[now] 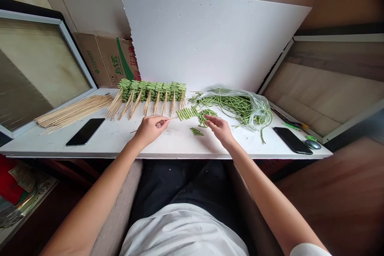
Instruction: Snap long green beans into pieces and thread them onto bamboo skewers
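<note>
My left hand (151, 131) is closed around a thin bamboo skewer (172, 118). Cut green bean pieces (186, 113) are threaded crosswise in a row along the skewer's right part. To the right, my right hand (221, 130) has its thumb and bent fingers close together beside a small pile of cut bean pieces (207, 115); whatever lies between the fingertips is too small to make out. A few more loose bean pieces (197, 131) rest on the white table (177, 144) between my hands.
Finished bean skewers (153, 90) are stacked in a row at the back. Bare skewers (75, 110) and a phone (85, 132) lie left. On the right are a plastic bag of long beans (237, 106), another phone (292, 140) and a scissors-like tool (288, 120). A white board (210, 36) stands behind.
</note>
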Motion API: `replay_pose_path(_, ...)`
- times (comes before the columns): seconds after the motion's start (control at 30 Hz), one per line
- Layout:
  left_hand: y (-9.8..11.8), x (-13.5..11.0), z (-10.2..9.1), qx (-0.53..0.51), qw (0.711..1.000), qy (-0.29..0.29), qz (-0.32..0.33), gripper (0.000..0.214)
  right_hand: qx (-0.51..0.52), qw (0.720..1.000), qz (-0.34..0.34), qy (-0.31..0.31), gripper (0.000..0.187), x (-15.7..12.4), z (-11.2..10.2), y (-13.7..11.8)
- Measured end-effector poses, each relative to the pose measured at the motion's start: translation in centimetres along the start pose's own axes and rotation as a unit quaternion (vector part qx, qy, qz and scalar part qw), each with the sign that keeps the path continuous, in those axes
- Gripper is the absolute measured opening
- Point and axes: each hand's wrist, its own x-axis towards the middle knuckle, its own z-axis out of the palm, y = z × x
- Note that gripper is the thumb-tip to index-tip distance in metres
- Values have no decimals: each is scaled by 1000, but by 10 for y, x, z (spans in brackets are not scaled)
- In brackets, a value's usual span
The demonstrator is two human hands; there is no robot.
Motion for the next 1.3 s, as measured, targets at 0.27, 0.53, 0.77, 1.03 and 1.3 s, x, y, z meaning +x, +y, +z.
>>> replay_pose_path(0.27,5,2,-2,1,999,30,42,15,296,947,120,-34,28,-2,-3,-28)
replay_pose_path(0.53,21,3,-4,-2,997,30,78,12,330,940,89,-10,29,-8,-6,-44)
replay_pose_path(0.77,24,2,-4,-3,995,29,91,11,314,946,77,1,33,-12,-4,-47)
replay_pose_path(1.03,25,2,-1,-12,996,28,89,12,316,945,83,-8,31,-14,0,-46)
replay_pose_path(1.3,24,0,0,-11,996,18,82,14,326,941,94,-2,33,-14,1,-44)
